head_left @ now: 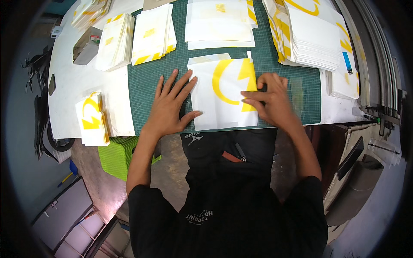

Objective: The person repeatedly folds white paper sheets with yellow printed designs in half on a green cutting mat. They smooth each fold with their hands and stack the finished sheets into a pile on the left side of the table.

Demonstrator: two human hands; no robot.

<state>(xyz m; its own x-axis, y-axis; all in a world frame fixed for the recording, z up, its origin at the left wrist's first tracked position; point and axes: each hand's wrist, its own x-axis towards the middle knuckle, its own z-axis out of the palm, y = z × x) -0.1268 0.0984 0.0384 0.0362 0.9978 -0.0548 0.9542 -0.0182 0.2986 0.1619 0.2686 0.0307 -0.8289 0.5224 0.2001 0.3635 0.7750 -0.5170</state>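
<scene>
Bare hands work a white, yellow-printed paper piece (215, 103) at the near edge of a green cutting mat (142, 90), seen here from my distant post. I have the left hand (170, 105) lying open, palm down and fingers spread, its thumb and index fingertip at the paper's left edge. The right hand (273, 96) is curled over the right edge, thumb and forefinger on the yellow print; whether it pinches the edge or only presses, I cannot tell. A small white tab (249, 54) juts from the top. I judge the step to be pressing that right side flat. To do it well, I would keep the left palm light but firm so the sheet cannot skate, square the edge first, then run the fingertips along it in one even stroke, clear of the translucent strip (297, 92) just beside the right wrist. A thick stack (316, 47) of printed pieces stands beyond.
</scene>
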